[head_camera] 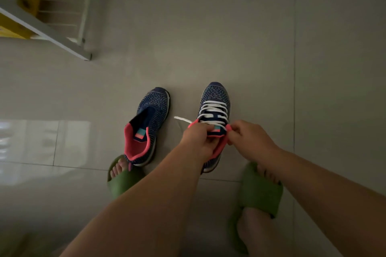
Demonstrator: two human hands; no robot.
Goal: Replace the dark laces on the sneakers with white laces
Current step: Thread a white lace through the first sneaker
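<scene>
Two dark blue knit sneakers with pink collars stand on the floor. The right sneaker [215,98] carries a white lace [213,108] threaded across its eyelets; one loose end trails left over the tile. My left hand [197,139] grips the left side of its pink collar at the top eyelets. On the right side of that collar, my right hand [244,136] pinches the edge; whether it also holds the other lace end is hidden. The left sneaker [149,119] has no lace and lies open, touched by neither hand.
My feet in green slides [261,190] sit just behind the sneakers on the grey tiled floor [208,27]. A white metal frame with yellow parts [52,6] stands at the far left.
</scene>
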